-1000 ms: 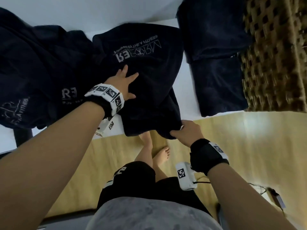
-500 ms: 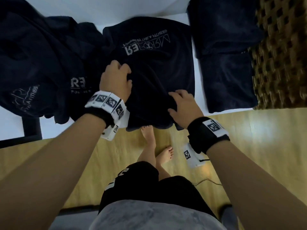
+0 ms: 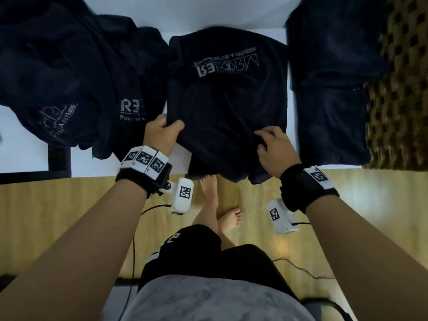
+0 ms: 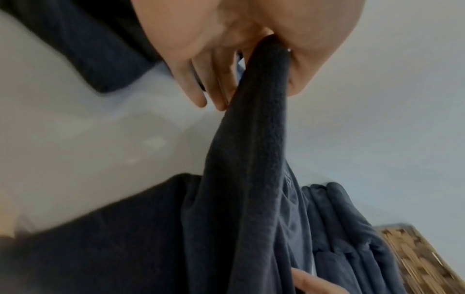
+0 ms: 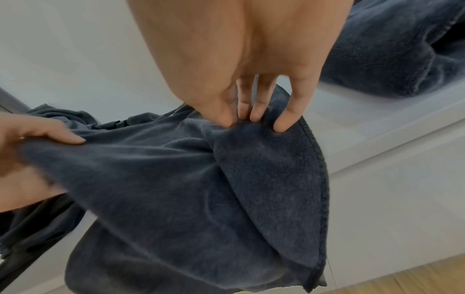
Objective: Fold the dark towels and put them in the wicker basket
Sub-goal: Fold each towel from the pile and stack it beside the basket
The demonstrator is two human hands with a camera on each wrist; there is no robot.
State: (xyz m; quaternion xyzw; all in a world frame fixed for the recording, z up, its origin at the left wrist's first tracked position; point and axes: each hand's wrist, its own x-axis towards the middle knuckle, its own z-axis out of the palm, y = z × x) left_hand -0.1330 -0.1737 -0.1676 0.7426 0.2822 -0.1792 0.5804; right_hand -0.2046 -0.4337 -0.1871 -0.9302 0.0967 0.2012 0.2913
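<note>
The left hand [image 3: 162,130] gripped the near left edge of the towel [image 3: 228,107] on the white table [image 3: 231,10]; the right hand [image 3: 275,149] pinched its near right edge. Folded towels [image 3: 333,89] lay just beside the basket [image 3: 403,89] at right.

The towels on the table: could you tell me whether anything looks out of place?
Yes. The crumpled towels at the left lie unfolded in a heap, unlike the folded stack beside the wicker basket.
</note>
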